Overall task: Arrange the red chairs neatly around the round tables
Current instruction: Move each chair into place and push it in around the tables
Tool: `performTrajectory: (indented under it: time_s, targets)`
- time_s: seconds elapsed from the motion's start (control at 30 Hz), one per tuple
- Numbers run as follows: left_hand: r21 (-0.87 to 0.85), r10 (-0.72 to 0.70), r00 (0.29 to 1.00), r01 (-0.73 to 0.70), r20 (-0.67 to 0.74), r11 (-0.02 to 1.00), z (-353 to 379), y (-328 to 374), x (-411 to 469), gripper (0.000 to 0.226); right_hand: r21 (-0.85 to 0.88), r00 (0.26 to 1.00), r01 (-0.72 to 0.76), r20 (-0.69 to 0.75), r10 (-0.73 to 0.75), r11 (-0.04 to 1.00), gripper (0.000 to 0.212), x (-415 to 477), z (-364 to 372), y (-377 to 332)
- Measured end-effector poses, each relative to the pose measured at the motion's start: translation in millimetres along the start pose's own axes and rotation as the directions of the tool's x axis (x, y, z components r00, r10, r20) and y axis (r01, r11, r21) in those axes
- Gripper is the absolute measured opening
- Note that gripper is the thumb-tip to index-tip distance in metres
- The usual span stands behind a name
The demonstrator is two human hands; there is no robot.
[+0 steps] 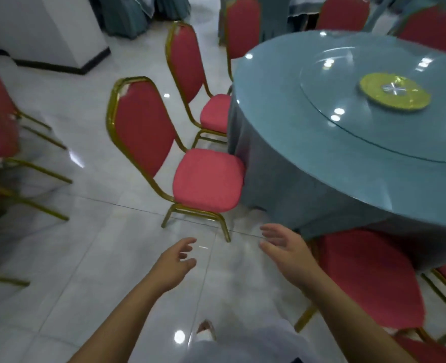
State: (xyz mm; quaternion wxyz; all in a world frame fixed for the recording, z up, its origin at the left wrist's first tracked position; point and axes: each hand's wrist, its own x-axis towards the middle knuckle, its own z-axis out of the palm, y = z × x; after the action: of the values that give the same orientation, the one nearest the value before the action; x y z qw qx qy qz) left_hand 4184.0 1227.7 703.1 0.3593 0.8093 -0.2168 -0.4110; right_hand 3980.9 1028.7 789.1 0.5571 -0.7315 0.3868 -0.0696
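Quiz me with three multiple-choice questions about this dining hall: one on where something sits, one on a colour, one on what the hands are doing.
1. Where does the yellow disc lie?
A. on a shelf
B. inside a box
C. at the middle of the round table

2. What colour are the frames of the red chairs?
A. gold
B. black
C. white

3. What are the left hand and right hand doing?
A. both grip a chair back
B. both are open, holding nothing
C. one carries a plate

Answers:
1 C, the disc rests on the glass turntable at the table's centre.
2 A, gold tubing edges each back and forms the legs.
3 B, the fingers are spread and relaxed, touching no chair.
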Motion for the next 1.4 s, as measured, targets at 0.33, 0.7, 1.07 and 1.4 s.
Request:
performTrajectory:
  time_s: [0.33, 0.7, 1.07, 1.4]
  targets:
    - [-0.106, -0.065, 0.961, 0.038, -0.268, 0.994, -191.2, -41.0, 47.7, 0.047, -0.041, 0.987, 0.026, 0.161, -0.019, 0.999, 0.040, 157.1, 146.0, -112.4]
    - [-0.095, -0.122, 0.956, 0.100, -0.268, 0.990, -373.5, -22.7, 169.2, 0.045, 0.051, 0.985, -0.018, 0.171, 0.009, 0.999, 0.113, 415.5, 337.7, -265.5]
    - [0.051, -0.001, 0.994, 0.006, -0.108, 0.999, -485.9, -19.9, 275.7, 0.043, -0.157, 0.963, -0.270, -0.061, 0.264, 0.950, 0.083, 515.3, 437.9, -300.2]
    - [0.437, 0.348, 0.902, -0.430, 0.256, 0.790, -495.4, 45.5, 375.6, 0.088, -0.009, 0.947, -0.309, -0.102, 0.306, 0.951, 0.069, 372.5, 373.7, -228.5]
